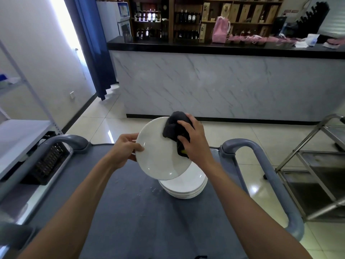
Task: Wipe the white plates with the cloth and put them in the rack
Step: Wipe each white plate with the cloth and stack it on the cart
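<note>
Standing at a grey cart (130, 212) in a tiled room, with a marble-fronted bar (214, 86) and bottle shelves (168, 19) behind. Serving as the desk, the cart top, carrying a stack of white plates (186, 189) near its far end, with a few water drops beside it.

Lifting one white plate (158, 156) above the stack and tilting its face toward the camera, probably so the whole inner surface is reachable and visible while being wiped. Pinching the plate's left rim with the left hand (125, 150), thumb lying on the face and fingers curled behind, bracing it against the rubbing pressure. Clutching a bunched dark cloth (176, 128) with the right hand (194, 143), fingers wrapped over it, pressing it onto the plate's upper right edge.

Reaching forward with both forearms, elbows low, wrists bent inward toward each other.

Waiting at the left on a white shelf (18, 139), a dark slotted rack (48, 161), well apart from the plate and holding no plate that can be seen.
</note>
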A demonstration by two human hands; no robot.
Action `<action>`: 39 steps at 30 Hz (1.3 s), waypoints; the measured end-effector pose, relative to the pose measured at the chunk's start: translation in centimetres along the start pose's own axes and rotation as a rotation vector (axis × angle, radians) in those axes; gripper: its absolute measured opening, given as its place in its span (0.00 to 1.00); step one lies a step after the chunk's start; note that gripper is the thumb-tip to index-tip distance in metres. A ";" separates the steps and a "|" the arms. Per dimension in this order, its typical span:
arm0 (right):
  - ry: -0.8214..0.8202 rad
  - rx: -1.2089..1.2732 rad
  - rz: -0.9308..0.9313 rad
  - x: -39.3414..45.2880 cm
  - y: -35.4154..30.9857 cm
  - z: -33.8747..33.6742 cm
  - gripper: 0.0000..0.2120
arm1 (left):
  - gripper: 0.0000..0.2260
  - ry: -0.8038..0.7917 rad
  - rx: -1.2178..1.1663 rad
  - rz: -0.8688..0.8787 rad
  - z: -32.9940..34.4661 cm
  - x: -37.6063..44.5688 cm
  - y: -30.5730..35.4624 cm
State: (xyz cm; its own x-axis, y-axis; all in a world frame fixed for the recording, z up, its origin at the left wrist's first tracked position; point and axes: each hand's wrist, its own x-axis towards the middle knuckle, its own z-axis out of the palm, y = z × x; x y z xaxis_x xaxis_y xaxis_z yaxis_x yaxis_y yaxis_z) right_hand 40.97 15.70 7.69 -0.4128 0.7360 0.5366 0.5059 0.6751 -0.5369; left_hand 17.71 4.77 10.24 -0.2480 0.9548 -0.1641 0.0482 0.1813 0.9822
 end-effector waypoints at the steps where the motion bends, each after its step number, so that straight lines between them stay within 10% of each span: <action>1: -0.009 -0.014 -0.030 0.2 -0.2 0.0 0.24 | 0.20 -0.019 0.019 0.001 -0.2 0.0 0.1; 39: 0.125 -0.026 -0.125 0.2 -5.0 2.2 0.27 | 0.25 0.011 0.093 0.138 -4.4 2.4 -0.9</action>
State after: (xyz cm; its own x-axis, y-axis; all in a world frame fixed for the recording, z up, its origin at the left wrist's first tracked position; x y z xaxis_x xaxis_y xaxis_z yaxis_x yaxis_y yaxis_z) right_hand 36.69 12.60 8.97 -0.3769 0.6336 0.6756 0.4769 0.7581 -0.4448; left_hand 12.86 5.85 9.31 -0.2433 0.9696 -0.0262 0.1716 0.0696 0.9827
